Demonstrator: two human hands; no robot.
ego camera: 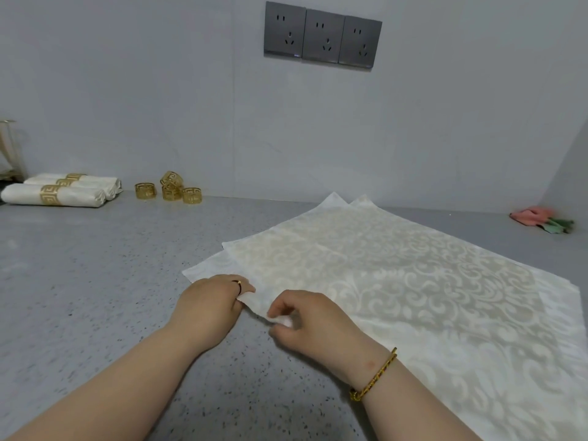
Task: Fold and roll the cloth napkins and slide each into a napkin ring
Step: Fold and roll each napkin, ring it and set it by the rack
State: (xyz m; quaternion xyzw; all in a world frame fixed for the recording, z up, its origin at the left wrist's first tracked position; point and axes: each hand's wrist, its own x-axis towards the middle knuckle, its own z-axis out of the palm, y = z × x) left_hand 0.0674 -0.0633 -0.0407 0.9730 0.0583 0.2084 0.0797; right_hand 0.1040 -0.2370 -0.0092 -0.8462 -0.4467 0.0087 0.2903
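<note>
Fingers (246, 288) of the left hand (213, 300) and of the right hand (305, 316) are curled and pinch the near left corner of the flat napkins (397, 275); which layer they hold, I cannot tell. At least two layers show, one on the other. They lie on a grey speckled counter (95, 281) against a grey wall (159, 90) with three sockets (323, 36). Far left lie three rolled napkins (19, 194), each in a ring, and four loose rings (144, 190) to their right. Far right lies one pink and green cloth (541, 219).

Grey counter (95, 281) holds spread napkins (397, 281), rolled napkins (22, 194), rings (145, 190), pink cloth (531, 215).
</note>
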